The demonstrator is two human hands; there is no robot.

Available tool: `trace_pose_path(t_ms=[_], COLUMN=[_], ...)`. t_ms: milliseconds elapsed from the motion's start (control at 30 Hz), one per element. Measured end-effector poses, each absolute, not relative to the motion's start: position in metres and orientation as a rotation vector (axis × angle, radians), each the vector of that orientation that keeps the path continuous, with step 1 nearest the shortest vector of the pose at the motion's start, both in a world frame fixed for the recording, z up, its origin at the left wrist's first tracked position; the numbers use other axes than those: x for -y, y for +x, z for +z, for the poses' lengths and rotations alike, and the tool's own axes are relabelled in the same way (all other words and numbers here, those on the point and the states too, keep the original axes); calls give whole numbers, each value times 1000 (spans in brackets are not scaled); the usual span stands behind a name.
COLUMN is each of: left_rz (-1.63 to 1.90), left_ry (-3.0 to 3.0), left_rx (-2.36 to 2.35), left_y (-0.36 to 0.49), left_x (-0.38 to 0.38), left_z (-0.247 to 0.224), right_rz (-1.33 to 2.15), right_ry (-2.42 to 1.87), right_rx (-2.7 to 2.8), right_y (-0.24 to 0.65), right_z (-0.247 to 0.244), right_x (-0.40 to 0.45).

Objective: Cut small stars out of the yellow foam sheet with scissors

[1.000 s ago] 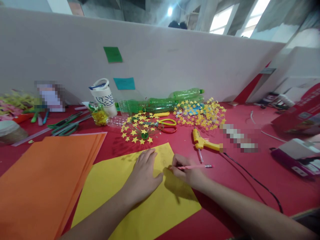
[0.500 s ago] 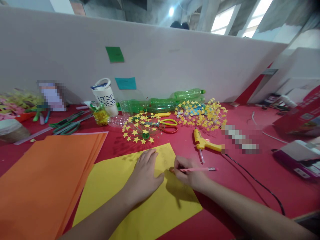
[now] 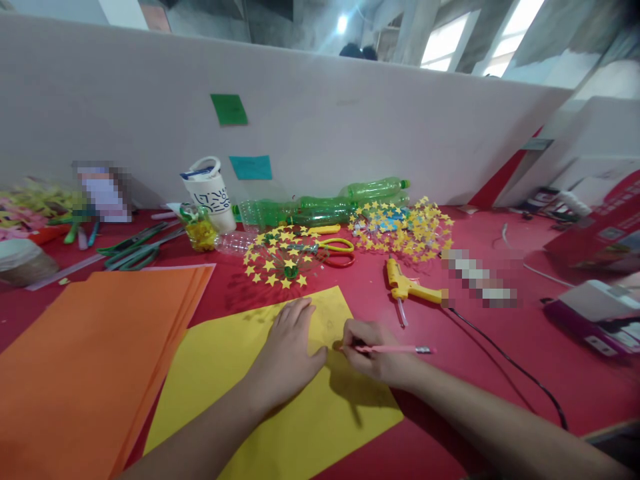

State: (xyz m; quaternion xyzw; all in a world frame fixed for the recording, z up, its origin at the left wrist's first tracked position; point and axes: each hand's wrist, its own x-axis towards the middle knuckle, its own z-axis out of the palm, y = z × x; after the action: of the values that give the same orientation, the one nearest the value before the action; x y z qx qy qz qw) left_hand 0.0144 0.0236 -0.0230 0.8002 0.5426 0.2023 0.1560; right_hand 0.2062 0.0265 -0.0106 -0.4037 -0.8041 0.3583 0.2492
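A sheet of yellow paper [image 3: 215, 373] lies on the red table in front of me. My left hand [image 3: 290, 347] rests flat on its middle, fingers stretched out and thumb pointing right. In my right hand [image 3: 375, 350] is a pink pencil [image 3: 395, 349], pinched near its lower end, with the eraser end pointing right. That hand is over the right part of the sheet, close to my left thumb. The pencil's tip is partly hidden by the fingers. Faint marks show on the paper just above it.
Orange sheets [image 3: 100, 347] are stacked at left. Beyond the yellow paper stand yellow star decorations [image 3: 285, 263], scissors [image 3: 337, 252] and green plastic bottles [image 3: 325, 210]. A yellow glue gun [image 3: 413, 288] with a black cord lies at right. A white cup [image 3: 213, 200] stands near the partition [image 3: 320, 120].
My right hand with the pencil has shifted slightly left and down across the yellow paper. My left hand stays in place.
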Motion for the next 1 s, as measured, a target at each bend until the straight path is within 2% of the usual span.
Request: trace_pose_path(t_ms=[133,333,633,800,1000], left_rz=[585,559,592,756,907], left_ry=[2276,2271,2223,2107,2113], left_rx=[-1548,-1556,-1536,-1515,-1401], left_y=[15,14,13,13,15], left_x=[-24,-24,-24,-28,-28], left_z=[-23,-21,-22,-18,-7], right_rz=[1103,1410,1101,873,857], right_ry=[-1111,-1232,-1219,-1233,-1240], right_rx=[2073,1542,1502,1643,1694], right_y=[207,209,216,221,221], right_z=[-11,-10,-3,0,-4], right_x=[-29,-40,-45,-48,-50])
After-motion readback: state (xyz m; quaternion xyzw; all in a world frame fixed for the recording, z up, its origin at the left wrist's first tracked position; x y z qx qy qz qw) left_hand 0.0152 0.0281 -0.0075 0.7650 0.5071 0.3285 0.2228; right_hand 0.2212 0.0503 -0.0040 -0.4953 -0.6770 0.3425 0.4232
